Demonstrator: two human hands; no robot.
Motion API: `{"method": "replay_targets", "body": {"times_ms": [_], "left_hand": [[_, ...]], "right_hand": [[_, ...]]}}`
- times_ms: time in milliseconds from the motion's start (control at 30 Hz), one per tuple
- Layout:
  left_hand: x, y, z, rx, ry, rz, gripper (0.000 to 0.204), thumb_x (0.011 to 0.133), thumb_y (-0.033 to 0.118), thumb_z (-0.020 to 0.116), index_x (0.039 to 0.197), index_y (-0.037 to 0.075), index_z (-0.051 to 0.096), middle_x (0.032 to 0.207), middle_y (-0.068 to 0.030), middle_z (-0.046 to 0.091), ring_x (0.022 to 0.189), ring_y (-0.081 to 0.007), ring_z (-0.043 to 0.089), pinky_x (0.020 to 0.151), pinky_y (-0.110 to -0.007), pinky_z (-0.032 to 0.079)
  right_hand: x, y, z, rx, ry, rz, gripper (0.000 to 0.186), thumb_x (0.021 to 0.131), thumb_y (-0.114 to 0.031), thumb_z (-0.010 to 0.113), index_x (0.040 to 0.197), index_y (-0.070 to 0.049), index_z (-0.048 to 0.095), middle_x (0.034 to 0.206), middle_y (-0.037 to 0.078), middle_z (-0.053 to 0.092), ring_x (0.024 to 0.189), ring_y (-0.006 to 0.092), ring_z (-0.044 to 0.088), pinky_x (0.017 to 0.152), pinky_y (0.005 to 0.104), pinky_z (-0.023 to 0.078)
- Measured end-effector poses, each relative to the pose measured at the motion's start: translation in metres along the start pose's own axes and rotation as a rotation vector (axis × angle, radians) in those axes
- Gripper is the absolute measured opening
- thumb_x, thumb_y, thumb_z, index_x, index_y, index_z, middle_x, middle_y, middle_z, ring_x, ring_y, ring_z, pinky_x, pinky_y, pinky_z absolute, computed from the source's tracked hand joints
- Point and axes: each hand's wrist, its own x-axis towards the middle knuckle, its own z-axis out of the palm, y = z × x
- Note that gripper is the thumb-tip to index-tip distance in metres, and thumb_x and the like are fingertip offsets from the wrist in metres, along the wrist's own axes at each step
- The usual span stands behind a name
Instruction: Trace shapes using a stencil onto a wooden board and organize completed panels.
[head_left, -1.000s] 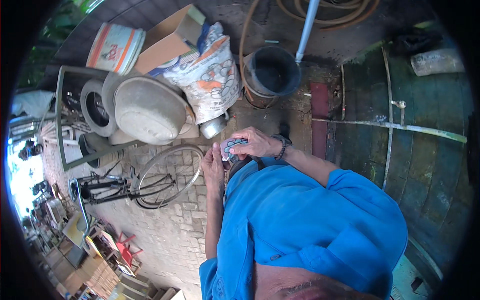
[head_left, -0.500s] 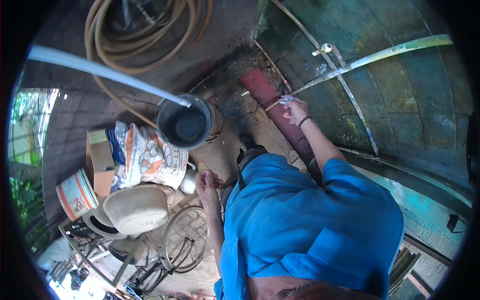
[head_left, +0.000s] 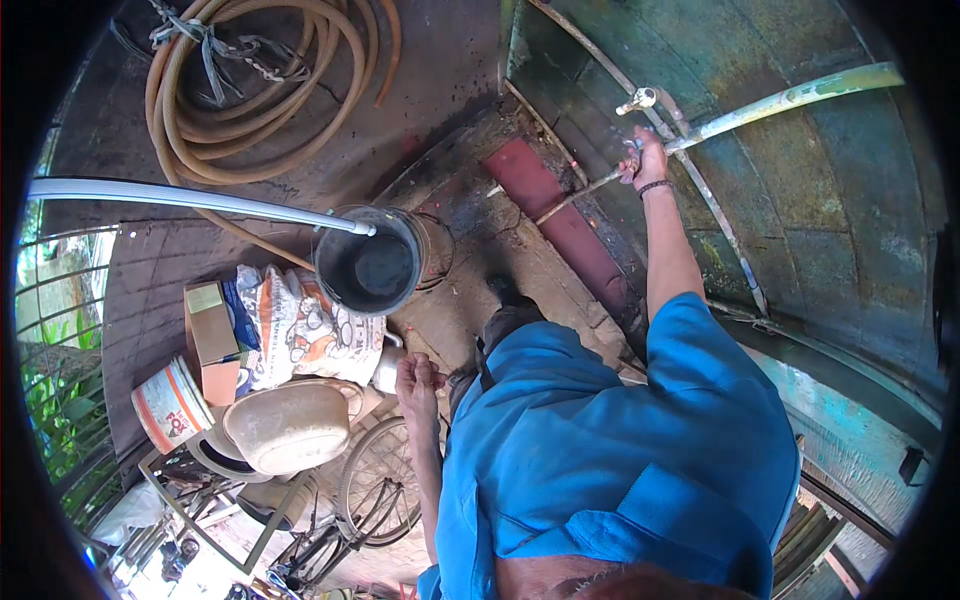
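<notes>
My right hand [head_left: 648, 160] is stretched out to the wall on the right, its fingers closed around something small and shiny that I cannot make out. It is just below a tap [head_left: 640, 100] fixed to the wall pipes, close to where a thin pipe [head_left: 580, 195] meets the thick one. My left hand [head_left: 418, 380] hangs low beside my body, fingers curled in; whether anything is inside them is hidden. Nearest to it is a pale metal jug-like vessel [head_left: 388, 368]. Farther up, a black bucket [head_left: 368, 262] stands with the end of a white pipe [head_left: 200, 202] over its rim.
A coiled tan hose [head_left: 165, 120] hangs on the back wall. To my left are a printed sack [head_left: 315, 335], a cardboard box [head_left: 215, 335], a white bucket with orange bands [head_left: 172, 405], a large basin [head_left: 290, 425] and a bicycle wheel [head_left: 350, 480]. A red panel [head_left: 525, 175] lies along the right wall.
My right hand has moved up and to the right, closer to the tap and pipes. My left hand has barely moved. The view has shifted slightly.
</notes>
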Motion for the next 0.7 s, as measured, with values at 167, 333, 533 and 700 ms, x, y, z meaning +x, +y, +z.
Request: {"method": "replay_targets", "body": {"times_ms": [167,333,533,700], "left_hand": [[0.002,-0.012,0.0,-0.014,0.0,-0.002,0.024,0.105,0.027,0.056,0.105,0.003,0.057,0.081,-0.0054,0.061,0.064,-0.0121,0.06,0.059,-0.025,0.049],[0.007,-0.011,0.006,0.013,0.009,-0.01,0.025,0.105,0.026,0.057,0.105,0.001,0.059,0.081,-0.0057,0.061,0.062,-0.0125,0.06,0.057,-0.024,0.049],[0.011,-0.017,0.007,-0.017,0.011,-0.01,0.022,0.104,0.023,0.057,0.103,0.001,0.059,0.08,-0.006,0.062,0.062,-0.0126,0.06,0.057,-0.025,0.05],[0.019,-0.018,0.011,0.031,-0.045,-0.01,0.027,0.104,0.033,0.059,0.103,0.005,0.059,0.081,-0.0038,0.061,0.065,-0.0136,0.063,0.061,-0.027,0.053]], "right_hand": [[-0.023,-0.036,0.041,-0.903,0.446,-0.62,0.097,0.072,-0.074,0.072,0.143,-0.011,0.049,0.13,0.022,0.06,0.11,0.036,0.064,0.084,0.0464,0.055],[0.0,-0.057,0.043,-1.225,0.333,-0.786,0.073,0.082,-0.057,0.068,0.131,-0.004,0.058,0.119,0.029,0.066,0.109,0.0456,0.064,0.091,0.0499,0.052],[0.017,-0.064,0.027,-1.222,0.136,-0.978,0.052,0.088,-0.031,0.069,0.129,-0.002,0.058,0.118,0.029,0.066,0.111,0.0457,0.063,0.095,0.0483,0.051],[0.008,-0.071,0.021,-1.163,-0.001,-0.92,0.057,0.09,-0.032,0.068,0.137,-0.003,0.054,0.125,0.027,0.064,0.122,0.0413,0.059,0.103,0.0443,0.046]]}}
